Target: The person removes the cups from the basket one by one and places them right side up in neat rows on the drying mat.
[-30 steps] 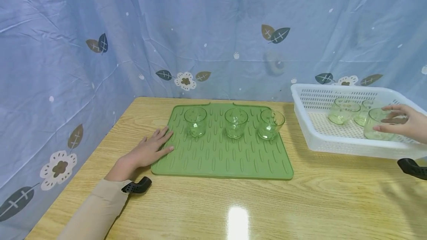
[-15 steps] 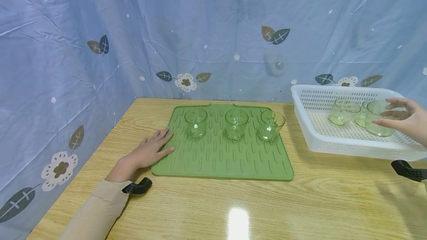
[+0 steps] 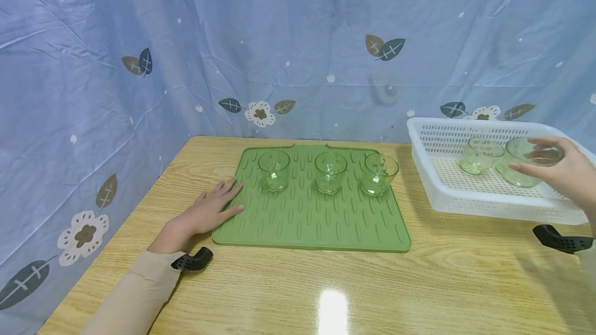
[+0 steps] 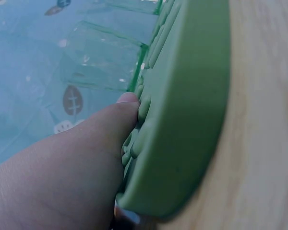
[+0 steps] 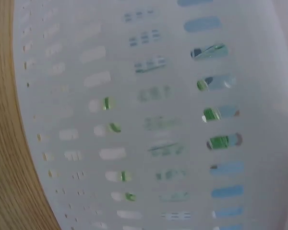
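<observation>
My left hand (image 3: 205, 213) rests with fingers spread on the left edge of a green ribbed drying mat (image 3: 307, 229). In the left wrist view its thumb (image 4: 108, 120) lies on the mat's rim (image 4: 192, 110). Three green-tinted drinking glasses stand upright along the mat's back: a left glass (image 3: 274, 172), a middle glass (image 3: 330, 172) and a right glass (image 3: 379, 174). My right hand (image 3: 568, 169) grips a pale green drinking glass (image 3: 518, 176) between thumb and fingers inside a white basket (image 3: 489, 198). A glass (image 3: 479, 156) stands to its left.
The slotted basket wall (image 5: 125, 139) fills the right wrist view, with green showing through its slots. Mat and basket sit on a wooden table (image 3: 419, 283). A blue patterned curtain (image 3: 307, 40) hangs behind the table and along its left side.
My right hand has lifted slightly and moved left with its glass, which now overlaps the spot where another glass showed behind. My left hand stays still on the mat.
</observation>
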